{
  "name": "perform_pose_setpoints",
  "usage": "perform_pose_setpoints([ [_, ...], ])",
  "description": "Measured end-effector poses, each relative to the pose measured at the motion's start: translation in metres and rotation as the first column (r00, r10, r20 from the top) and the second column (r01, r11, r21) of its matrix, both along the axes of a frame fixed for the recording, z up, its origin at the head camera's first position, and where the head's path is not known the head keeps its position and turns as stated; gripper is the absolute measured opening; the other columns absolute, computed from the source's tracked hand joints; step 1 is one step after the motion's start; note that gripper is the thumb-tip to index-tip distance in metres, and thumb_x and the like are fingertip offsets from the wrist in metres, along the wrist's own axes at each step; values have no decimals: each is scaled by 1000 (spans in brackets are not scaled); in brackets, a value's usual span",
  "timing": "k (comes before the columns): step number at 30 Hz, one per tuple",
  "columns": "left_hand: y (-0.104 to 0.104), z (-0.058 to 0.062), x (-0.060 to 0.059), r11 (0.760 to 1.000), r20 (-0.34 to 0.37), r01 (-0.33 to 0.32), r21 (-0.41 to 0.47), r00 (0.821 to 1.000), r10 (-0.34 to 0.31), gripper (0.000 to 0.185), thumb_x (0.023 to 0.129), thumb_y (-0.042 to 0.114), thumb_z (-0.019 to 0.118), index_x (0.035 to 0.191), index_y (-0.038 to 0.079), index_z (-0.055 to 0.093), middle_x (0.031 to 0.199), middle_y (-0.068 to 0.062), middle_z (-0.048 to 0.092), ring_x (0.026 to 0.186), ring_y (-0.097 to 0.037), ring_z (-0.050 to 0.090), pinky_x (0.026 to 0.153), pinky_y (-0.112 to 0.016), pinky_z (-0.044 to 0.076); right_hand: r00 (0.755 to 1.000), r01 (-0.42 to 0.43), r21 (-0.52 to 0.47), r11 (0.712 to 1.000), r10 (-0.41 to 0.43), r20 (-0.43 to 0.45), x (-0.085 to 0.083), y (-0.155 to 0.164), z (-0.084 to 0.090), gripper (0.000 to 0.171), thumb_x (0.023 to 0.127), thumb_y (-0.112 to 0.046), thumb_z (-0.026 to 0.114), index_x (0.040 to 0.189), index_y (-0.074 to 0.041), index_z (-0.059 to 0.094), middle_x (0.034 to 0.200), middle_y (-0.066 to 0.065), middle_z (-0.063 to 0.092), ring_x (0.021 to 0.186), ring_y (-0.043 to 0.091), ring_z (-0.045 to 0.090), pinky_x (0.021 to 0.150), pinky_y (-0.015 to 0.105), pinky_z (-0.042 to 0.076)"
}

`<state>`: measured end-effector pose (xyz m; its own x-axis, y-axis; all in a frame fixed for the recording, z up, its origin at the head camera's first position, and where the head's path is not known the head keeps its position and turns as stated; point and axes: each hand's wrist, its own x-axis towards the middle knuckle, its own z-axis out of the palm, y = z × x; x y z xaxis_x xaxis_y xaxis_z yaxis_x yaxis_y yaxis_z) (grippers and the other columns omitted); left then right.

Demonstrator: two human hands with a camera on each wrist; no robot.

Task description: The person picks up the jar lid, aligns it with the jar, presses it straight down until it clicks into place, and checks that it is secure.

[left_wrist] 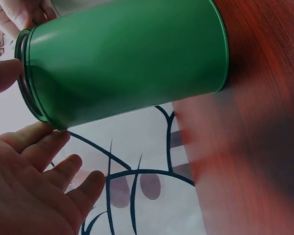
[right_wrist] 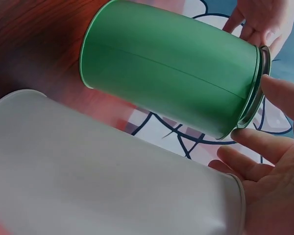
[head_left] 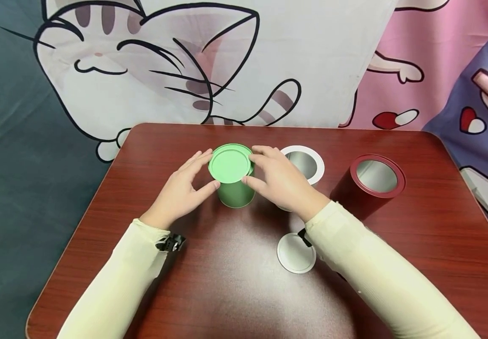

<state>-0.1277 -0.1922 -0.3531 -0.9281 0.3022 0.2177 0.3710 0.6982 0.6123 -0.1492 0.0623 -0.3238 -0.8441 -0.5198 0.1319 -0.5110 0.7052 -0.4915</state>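
A green lid [head_left: 229, 163] sits slightly askew at the mouth of an upright green can [head_left: 236, 195], with a thin gap along its edge in both wrist views. My left hand [head_left: 177, 194] holds the lid's left side, thumb [left_wrist: 4, 76] against the edge and fingertips under it near the can's rim. On the opposite side my right hand [head_left: 285, 182] pinches the lid between thumb and forefinger. Its other fingers come close to the mouth of a white can [right_wrist: 112, 166], which the hand partly hides in the head view.
A dark red can [head_left: 347, 195] with its top open stands at the right. The white can [head_left: 319, 165] is open too. A round white lid [head_left: 296, 256] lies flat near my right wrist. A cat-print cloth [head_left: 312, 56] hangs behind the brown table [head_left: 227, 292].
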Motion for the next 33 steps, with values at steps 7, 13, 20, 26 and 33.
perform_pose_setpoints([
  [7,0,-1,-4,1000,15,-3,19,1000,3,64,92,32,71,150,15,48,158,2,40,150,-19,27,117,-52,30,1000,11,-4,1000,-11,22,-2,-1,1,56,94,-35,69,136,1,59,150,16,46,141,30,40,123,43,18],
  [13,0,-1,-9,999,19,-5,35,1000,4,64,93,32,71,150,17,47,158,3,40,150,-18,27,117,-52,29,1000,15,11,1000,-15,21,-7,-3,2,56,94,-35,68,137,0,59,150,16,46,141,31,40,122,45,20],
  [20,-1,3,-13,1000,18,1,28,1000,-1,64,93,31,70,150,17,47,158,6,40,150,-19,26,117,-54,29,999,27,4,1000,-27,42,-10,-5,3,54,93,-33,68,137,-2,60,150,15,46,141,32,40,122,45,19],
  [26,0,3,-18,1000,41,8,19,999,-9,63,93,31,70,150,17,47,158,5,39,150,-19,26,117,-53,29,997,45,-5,999,-45,56,-11,-5,4,52,93,-31,67,136,-3,61,150,15,46,141,32,40,122,46,18],
  [33,-3,2,-18,1000,64,17,19,998,-19,61,93,32,70,148,18,49,159,6,37,151,-20,25,117,-54,29,996,55,-25,998,-54,70,-12,-5,2,54,93,-32,67,137,-3,60,150,14,47,142,33,39,122,47,20],
])
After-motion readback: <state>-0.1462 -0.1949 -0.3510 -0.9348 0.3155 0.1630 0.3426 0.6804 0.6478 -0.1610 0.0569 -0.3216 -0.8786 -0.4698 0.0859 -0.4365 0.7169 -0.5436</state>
